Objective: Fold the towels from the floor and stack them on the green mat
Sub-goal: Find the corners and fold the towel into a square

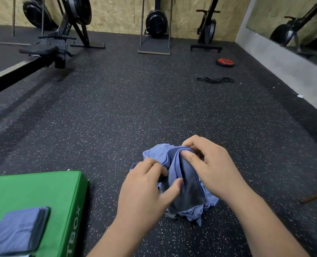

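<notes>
Towel point(186, 190) hangs crumpled between both hands; right hand point(212, 168) pinches its top hem, left hand point(147, 188) pinches a fold just below-left; mat point(42, 190) lies left.

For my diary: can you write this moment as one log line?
left hand grips crumpled towel | right hand pinches its edge | folded stack on green mat
</notes>
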{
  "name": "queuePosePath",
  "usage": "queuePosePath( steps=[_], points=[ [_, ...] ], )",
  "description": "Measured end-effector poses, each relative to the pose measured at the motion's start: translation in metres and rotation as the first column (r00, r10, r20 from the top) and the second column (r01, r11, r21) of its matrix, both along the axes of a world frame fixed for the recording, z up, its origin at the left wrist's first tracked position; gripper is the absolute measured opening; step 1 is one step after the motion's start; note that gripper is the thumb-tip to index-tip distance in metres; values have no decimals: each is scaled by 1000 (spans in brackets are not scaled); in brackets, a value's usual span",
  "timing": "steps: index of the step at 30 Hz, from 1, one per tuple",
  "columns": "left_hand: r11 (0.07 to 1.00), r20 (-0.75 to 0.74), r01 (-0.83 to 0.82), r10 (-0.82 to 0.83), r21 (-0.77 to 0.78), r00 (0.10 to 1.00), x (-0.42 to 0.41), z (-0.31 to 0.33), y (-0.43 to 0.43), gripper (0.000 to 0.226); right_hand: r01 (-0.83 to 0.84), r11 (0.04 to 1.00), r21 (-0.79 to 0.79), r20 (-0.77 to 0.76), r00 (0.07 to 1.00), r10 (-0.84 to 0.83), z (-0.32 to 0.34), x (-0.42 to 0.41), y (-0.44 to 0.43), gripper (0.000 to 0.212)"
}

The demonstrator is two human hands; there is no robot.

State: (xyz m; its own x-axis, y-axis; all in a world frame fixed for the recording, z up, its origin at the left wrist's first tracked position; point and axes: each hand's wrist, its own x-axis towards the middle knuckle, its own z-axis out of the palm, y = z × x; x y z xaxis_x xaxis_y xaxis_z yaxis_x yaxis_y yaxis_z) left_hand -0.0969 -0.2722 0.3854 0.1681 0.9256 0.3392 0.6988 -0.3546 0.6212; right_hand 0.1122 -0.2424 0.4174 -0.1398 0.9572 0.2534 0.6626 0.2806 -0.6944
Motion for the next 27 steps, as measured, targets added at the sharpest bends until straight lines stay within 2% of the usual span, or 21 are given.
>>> queuePosePath(
  steps=[7,13,17,20,24,27],
  points=[
    [991,-107,-134,131,-24,986,-17,7,10,9,22,1000,0,51,998,-22,0,3,0,7],
    [973,26,-126,134,-196,991,-41,17,22,13,9,1000,10,120,993,-10,-1,6,0,6],
    [961,10,-57,62,-269,998,-56,25,25,15,-18,1000,-16,175,984,21,-1,6,1,7],
    [971,-27,25,-32,-239,999,-64,30,24,14,-26,997,-71,136,990,36,-1,7,1,9],
    [957,-1,217,-222,-195,975,-65,31,24,31,-14,994,-113,132,991,29,0,9,1,9],
    [945,-37,284,-294,-163,955,-62,30,22,29,-7,993,-118,107,994,20,1,9,0,11]
  ],
)
